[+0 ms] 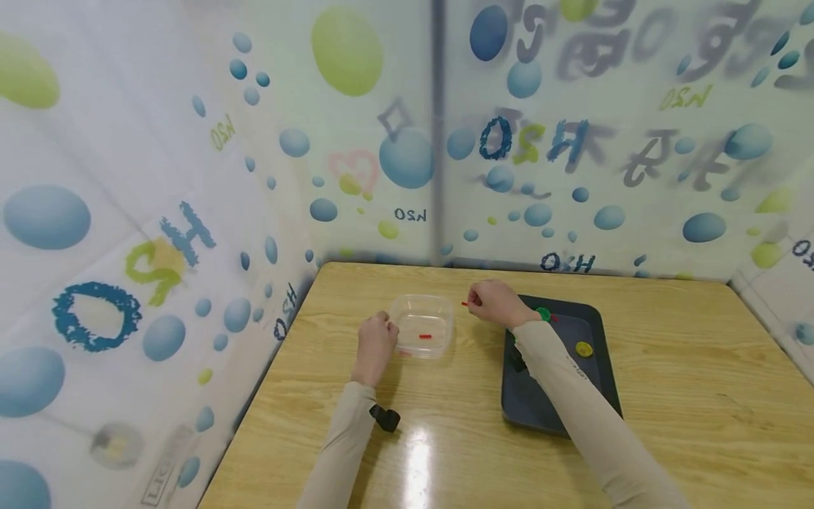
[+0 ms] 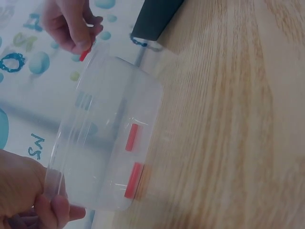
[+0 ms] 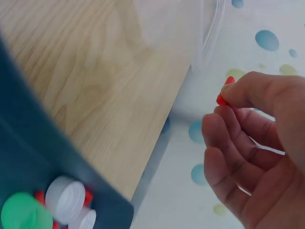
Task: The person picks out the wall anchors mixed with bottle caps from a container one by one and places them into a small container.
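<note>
A short red piece (image 3: 226,90) sits between the thumb and fingertip of the right hand (image 1: 497,304), pinched just beside the far right side of a clear container (image 2: 109,119) and above the worktop (image 1: 458,396). The hand's other fingers are loosely bent; from the head only the tip of the piece pokes out past them. The left hand (image 1: 375,343) grips the container's rim at its near left side, and some of its fingers are tucked out of sight in the left wrist view.

Two more red pieces show through the container's clear wall in the left wrist view. From the head one is plain on the container's floor, the other only a faint red smear by the near left corner.

To the right lies a dark tray (image 1: 540,417), its middle covered by the right sleeve (image 1: 579,403). A green cap (image 1: 543,313) peeps out partly hidden beside the forearm, and a yellow cap (image 1: 584,349) lies beyond the sleeve. Only the right wrist view shows two white caps (image 3: 65,199) next to the green one, with red bits half buried among them; it cuts the tray off. The left wrist view catches just a dark corner of it.

Printed walls with blue and green dots stand behind.
</note>
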Action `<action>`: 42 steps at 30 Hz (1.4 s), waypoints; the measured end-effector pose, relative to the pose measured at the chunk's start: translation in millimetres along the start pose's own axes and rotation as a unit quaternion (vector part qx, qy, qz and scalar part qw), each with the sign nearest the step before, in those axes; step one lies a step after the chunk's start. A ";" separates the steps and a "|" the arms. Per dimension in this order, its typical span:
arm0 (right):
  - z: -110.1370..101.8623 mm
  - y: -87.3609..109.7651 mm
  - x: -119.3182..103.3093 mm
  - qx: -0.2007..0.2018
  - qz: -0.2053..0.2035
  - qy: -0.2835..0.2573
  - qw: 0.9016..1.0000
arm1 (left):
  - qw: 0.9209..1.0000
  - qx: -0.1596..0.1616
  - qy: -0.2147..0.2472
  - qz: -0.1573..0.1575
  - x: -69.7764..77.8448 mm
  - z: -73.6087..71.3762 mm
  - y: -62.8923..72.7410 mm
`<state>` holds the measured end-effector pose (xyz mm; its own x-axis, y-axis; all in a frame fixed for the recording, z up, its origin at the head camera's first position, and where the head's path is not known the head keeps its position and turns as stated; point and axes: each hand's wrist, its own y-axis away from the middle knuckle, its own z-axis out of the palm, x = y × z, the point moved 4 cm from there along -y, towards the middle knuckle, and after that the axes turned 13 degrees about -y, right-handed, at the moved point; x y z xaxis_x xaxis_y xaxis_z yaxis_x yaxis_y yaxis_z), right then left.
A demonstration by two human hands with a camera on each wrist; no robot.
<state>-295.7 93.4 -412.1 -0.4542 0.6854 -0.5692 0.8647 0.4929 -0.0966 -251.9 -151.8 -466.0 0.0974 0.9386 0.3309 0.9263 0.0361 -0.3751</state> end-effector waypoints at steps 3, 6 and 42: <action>4.4 -3.9 -7.5 -0.002 -0.008 0.001 1.000 | 1.000 0.002 -0.002 0.002 0.3 0.2 -0.2; 9.5 -8.7 -14.5 -0.004 -0.017 0.003 1.000 | 1.000 0.004 -0.002 -0.001 0.2 0.4 -0.1; 42.9 -38.8 -43.0 -0.029 -0.036 -0.004 0.999 | 1.000 -0.007 0.005 -0.014 0.9 -0.6 -1.8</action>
<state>-300.5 21.8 -418.9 -0.5125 0.6430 -0.5691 0.8163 0.5705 -0.0906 -253.2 -151.2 -464.5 0.0750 0.9338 0.3497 0.9336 0.0575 -0.3537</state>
